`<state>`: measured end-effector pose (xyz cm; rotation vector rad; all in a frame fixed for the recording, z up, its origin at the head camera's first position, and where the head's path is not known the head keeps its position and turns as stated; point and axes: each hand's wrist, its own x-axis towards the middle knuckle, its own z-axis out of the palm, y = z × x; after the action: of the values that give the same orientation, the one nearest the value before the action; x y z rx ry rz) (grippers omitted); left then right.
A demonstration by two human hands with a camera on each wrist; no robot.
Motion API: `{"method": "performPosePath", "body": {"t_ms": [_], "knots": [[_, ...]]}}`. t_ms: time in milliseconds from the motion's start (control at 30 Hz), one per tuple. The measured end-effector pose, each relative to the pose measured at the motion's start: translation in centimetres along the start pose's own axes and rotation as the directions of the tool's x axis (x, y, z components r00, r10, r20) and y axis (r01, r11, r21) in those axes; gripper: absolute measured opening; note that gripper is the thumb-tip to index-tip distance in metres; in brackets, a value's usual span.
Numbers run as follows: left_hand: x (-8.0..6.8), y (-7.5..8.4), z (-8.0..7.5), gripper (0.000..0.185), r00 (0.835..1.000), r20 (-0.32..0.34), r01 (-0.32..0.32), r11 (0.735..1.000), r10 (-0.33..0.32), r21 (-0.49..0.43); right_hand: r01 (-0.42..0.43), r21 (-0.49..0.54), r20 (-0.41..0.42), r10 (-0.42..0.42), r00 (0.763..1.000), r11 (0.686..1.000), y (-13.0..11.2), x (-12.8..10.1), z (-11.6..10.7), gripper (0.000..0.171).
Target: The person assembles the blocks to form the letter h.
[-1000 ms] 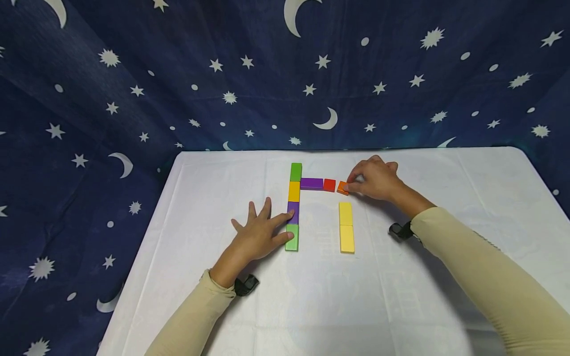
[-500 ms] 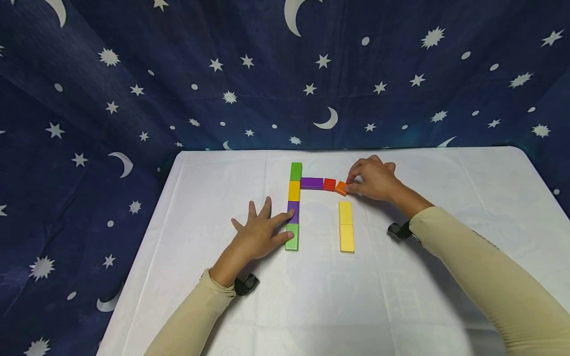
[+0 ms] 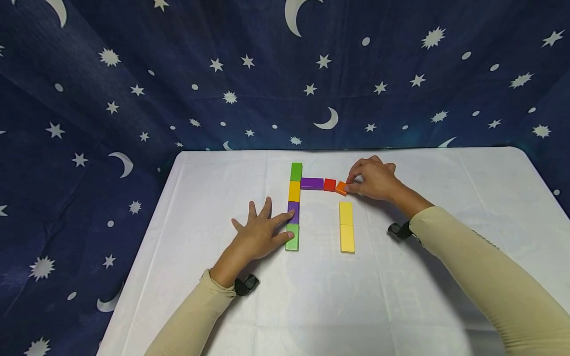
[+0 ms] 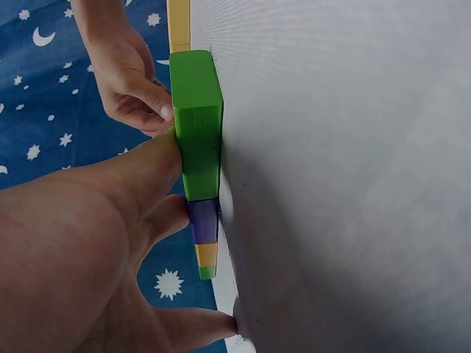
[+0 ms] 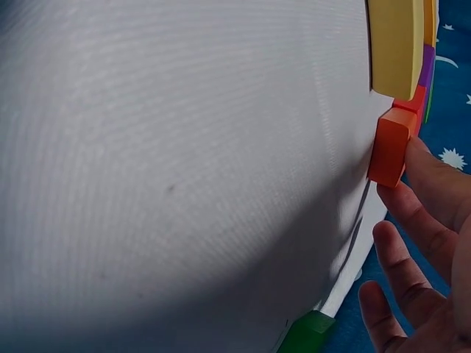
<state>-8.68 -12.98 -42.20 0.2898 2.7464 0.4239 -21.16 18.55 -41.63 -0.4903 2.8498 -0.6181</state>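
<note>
Backdrop: dark blue cloth [image 3: 133, 74] with white stars and moons hangs behind a desk [image 3: 401, 296] under a white cover.
Right hand [image 3: 373, 179]: my grip is pinched on the orange block [image 3: 341, 188], fingertips curled round its right end; the block sits slightly askew at the end of the top row, just beside the red block [image 3: 329, 185].
Left hand [image 3: 255, 237]: fingers straight and spread, flat on the desk, index and thumb pressing against the green block [image 3: 292, 237] and the purple block [image 3: 293, 211] at the foot of the column.
Doing it well: I'd square the orange block flush with the red one, I think, while steadying the column.
Count, column: four blocks, green, yellow, purple, green.
Count, row: three, purple, red, orange.
Count, yellow pair [image 3: 346, 227]: two, end to end, standing apart below the orange block.
Hedge: from the head view I can't tell whether orange already touches red.
</note>
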Motion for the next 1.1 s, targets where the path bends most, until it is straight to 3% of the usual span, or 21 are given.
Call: {"method": "performPosePath", "body": {"t_ms": [867, 1100], "knots": [[-0.03, 0.09, -0.16, 0.061, 1.0, 0.003, 0.001, 1.0, -0.001, 0.006, 0.012, 0.03, -0.005, -0.012, 1.0, 0.999, 0.12, -0.14, 0.13, 0.01], [-0.01, 0.07, -0.09, 0.061, 1.0, 0.004, 0.0, 1.0, 0.0, 0.003, -0.007, 0.027, -0.008, 0.008, 1.0, 1.0, 0.39, -0.1, -0.64, 0.02]]}}
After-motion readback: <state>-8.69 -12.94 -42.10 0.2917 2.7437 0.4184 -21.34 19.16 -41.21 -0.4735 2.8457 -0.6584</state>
